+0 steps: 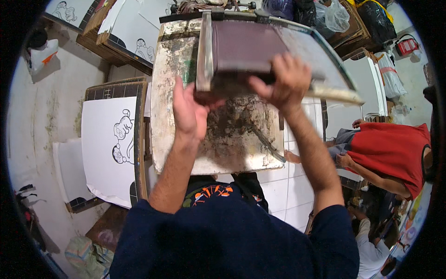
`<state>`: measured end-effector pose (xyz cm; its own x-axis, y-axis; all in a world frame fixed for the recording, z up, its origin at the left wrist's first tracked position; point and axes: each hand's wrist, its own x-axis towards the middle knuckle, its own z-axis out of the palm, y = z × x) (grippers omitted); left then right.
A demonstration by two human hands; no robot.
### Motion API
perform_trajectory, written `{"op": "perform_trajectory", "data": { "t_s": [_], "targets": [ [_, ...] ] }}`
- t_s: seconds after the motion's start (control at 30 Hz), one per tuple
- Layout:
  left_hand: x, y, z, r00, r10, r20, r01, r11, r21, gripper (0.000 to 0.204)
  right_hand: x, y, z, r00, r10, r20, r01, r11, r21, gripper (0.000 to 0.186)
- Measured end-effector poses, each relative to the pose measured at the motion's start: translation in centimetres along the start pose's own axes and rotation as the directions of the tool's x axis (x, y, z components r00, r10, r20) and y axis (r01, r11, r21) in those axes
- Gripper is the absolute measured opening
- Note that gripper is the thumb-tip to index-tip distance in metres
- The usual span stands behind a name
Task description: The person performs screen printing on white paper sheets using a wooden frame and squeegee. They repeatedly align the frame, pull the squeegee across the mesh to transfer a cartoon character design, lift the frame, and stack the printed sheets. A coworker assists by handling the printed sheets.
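A screen-printing frame (205, 56) with a dark purple mesh (246, 44) is raised at a slant over a stained white board (172, 139). My left hand (190, 109) is at its near left corner, palm turned up, thumb apart and fingers stretched toward the frame's underside; the fingertips are blurred. My right hand (288, 81) is over the frame's near edge, thumb pointing left and fingers upward, smeared by motion. Whether it grips the edge or a dark bar there cannot be made out. Dark blotches and a thin dark strip (265, 144) mark the board below.
Sheets with black line drawings (104, 149) lie on racks to the left and far left. Brown boards (93, 44) are stacked behind them. Plastic bags (337, 16) sit at the back right. A person in a red top (385, 153) is at the right, another person (371, 251) lower right.
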<state>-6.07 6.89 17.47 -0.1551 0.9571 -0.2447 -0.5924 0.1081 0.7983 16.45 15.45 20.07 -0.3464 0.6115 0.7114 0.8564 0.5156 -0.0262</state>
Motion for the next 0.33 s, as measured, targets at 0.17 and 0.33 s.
{"op": "perform_trajectory", "data": {
  "t_s": [0.17, 0.33],
  "targets": [
    [8.1, -8.1, -5.0, 0.768, 0.533, 0.356, -0.637, 0.57, 0.519, 0.066, 14.7, 4.1, -3.7, 0.935, 0.242, 0.26, -0.187, 0.958, -0.218, 0.077],
    [-1.6, -29.0, -4.3, 0.754, 0.4, 0.521, -0.644, 0.606, 0.466, 0.053, 22.9, 8.6, -4.1, 0.99, 0.117, 0.082, -0.122, 0.991, 0.054, 0.073]
  ]
}}
